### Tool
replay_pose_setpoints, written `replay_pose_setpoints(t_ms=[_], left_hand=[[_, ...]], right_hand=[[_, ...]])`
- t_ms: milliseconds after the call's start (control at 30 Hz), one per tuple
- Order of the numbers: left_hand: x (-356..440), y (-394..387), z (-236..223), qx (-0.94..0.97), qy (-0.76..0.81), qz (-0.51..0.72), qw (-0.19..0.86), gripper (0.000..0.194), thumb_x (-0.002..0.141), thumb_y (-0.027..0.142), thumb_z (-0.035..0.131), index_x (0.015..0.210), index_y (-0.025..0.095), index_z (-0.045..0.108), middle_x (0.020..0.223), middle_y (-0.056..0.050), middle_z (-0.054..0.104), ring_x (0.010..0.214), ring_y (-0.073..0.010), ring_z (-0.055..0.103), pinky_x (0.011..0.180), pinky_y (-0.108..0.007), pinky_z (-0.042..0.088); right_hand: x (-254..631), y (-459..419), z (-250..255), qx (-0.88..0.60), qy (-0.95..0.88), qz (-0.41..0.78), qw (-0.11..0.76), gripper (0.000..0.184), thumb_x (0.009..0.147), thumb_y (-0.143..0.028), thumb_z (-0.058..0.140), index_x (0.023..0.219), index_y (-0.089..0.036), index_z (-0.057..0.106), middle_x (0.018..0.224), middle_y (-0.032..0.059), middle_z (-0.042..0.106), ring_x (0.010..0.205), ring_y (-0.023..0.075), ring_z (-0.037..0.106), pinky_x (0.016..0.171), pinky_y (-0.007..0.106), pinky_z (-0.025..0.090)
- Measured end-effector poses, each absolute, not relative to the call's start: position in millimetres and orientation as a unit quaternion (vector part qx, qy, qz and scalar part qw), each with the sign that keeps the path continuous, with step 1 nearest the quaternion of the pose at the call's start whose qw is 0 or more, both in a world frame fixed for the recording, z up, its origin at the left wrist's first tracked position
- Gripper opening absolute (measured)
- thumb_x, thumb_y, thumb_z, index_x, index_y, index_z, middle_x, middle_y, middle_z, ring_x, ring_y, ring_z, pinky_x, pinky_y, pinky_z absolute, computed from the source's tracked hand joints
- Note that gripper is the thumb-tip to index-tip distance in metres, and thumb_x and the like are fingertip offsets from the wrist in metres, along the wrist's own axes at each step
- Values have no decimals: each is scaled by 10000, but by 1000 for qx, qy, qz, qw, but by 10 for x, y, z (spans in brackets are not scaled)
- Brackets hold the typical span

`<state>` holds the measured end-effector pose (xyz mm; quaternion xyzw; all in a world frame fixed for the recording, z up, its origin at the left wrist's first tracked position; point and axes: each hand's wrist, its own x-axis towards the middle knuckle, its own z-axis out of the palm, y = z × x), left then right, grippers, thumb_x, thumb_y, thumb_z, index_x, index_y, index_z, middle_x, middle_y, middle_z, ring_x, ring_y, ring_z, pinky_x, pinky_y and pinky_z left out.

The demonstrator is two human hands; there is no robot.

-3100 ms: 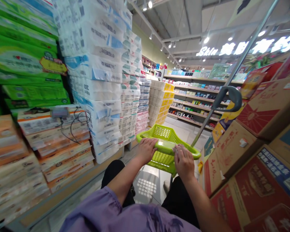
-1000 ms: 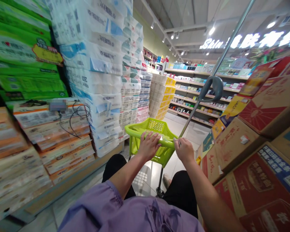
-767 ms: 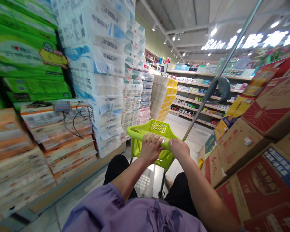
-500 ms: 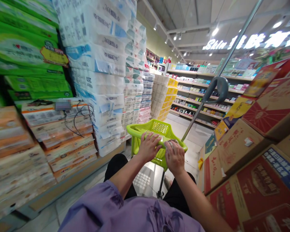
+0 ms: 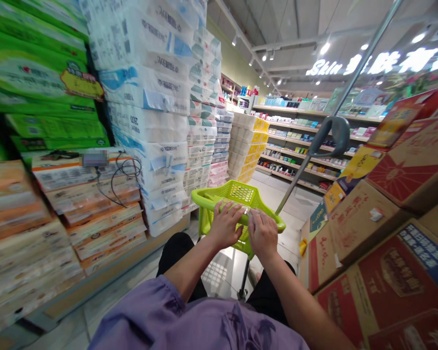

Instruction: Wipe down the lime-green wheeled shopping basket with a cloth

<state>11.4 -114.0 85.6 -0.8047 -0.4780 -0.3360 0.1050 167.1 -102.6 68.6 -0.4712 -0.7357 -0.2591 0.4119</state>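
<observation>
A lime-green shopping cart (image 5: 257, 194) with a perforated basket stands right in front of my knees. My left hand (image 5: 226, 223) has its fingers curled over the near bar of the cart, left of the middle. Close beside it, my right hand (image 5: 263, 231) grips the same bar toward the right. Between the two hands a small clear, shiny piece shows on the bar. A metal pole (image 5: 294, 187) with a grey loop handle (image 5: 330, 137) rises from the cart's right side. My palms and the undersides of the fingers are hidden.
Tall stacks of white paper packs (image 5: 146, 112) line the left, with green packs (image 5: 32, 78) and orange-and-white packs (image 5: 105, 218) nearer. A cable (image 5: 113, 182) hangs over them. Cardboard cartons (image 5: 368, 218) are piled along the right. Stocked shelves (image 5: 299, 136) stand behind a tiled floor (image 5: 277, 182).
My right hand has shifted slightly on the bar. The cart's right side and the pole have swung a little to the right. My left hand keeps its hold.
</observation>
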Motion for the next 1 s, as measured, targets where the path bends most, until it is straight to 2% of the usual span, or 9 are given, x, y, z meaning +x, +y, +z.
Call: replay_pose_setpoints(t_ms=[100, 267, 433, 567, 700, 867, 1000], left_hand=[[119, -1157, 866, -807, -481, -327, 102, 561, 820, 329, 572, 1361, 270, 435, 1417, -69, 488, 1357, -306, 333, 1129, -570, 147], [-49, -1111, 874, -797, -493, -332, 101, 552, 900, 428, 489, 1402, 221, 391, 1460, -92, 443, 1374, -285, 323, 1130, -514, 199], [-214, -1034, 859, -739, -571, -345, 97, 467, 960, 473, 359, 1330, 215, 480, 1424, -75, 493, 1368, -283, 330, 1145, -543, 155], [-208, -1042, 841, -748, -565, -337, 91, 470, 973, 469, 323, 1343, 218, 471, 1425, -69, 492, 1351, -263, 355, 1156, -532, 143], [-180, -1074, 812, -749, -564, -339, 85, 492, 973, 484, 310, 1350, 206, 460, 1432, -67, 484, 1361, -256, 342, 1165, -519, 128], [-203, -1094, 753, -740, -560, -366, 78, 543, 989, 441, 236, 1413, 123, 351, 1427, -133, 476, 1370, -234, 341, 1173, -490, 140], [-275, -1096, 712, -748, -538, -377, 92, 648, 969, 539, 202, 1391, 71, 357, 1452, -201, 419, 1382, -254, 333, 1158, -486, 199]], right_hand=[[1679, -983, 694, -464, -739, -270, 407, 301, 949, -239, 436, 1184, -166, 611, 1172, 130, 640, 1096, 248, 562, 941, 393, 403], [1785, -1035, 617, -401, -763, -319, 393, 368, 924, -198, 474, 1285, -198, 544, 1267, 123, 582, 1223, 267, 487, 1004, 420, 381], [1594, -1056, 696, -438, -765, -301, 364, 347, 942, -256, 460, 1272, -189, 545, 1269, 130, 579, 1202, 290, 498, 982, 433, 396], [1409, -1022, 732, -409, -790, -284, 357, 408, 941, -254, 452, 1339, -169, 488, 1360, 155, 508, 1305, 309, 404, 1050, 464, 357], [1331, -909, 764, -364, -824, -263, 346, 408, 936, -226, 440, 1333, -153, 501, 1322, 145, 542, 1288, 292, 420, 1066, 444, 360], [1167, -842, 753, -371, -819, -261, 351, 450, 936, -181, 383, 1375, -120, 459, 1304, 166, 546, 1270, 298, 432, 1069, 470, 356], [1216, -926, 705, -324, -836, -280, 344, 503, 930, -199, 436, 1427, -140, 387, 1357, 165, 505, 1298, 302, 406, 1073, 477, 348]])
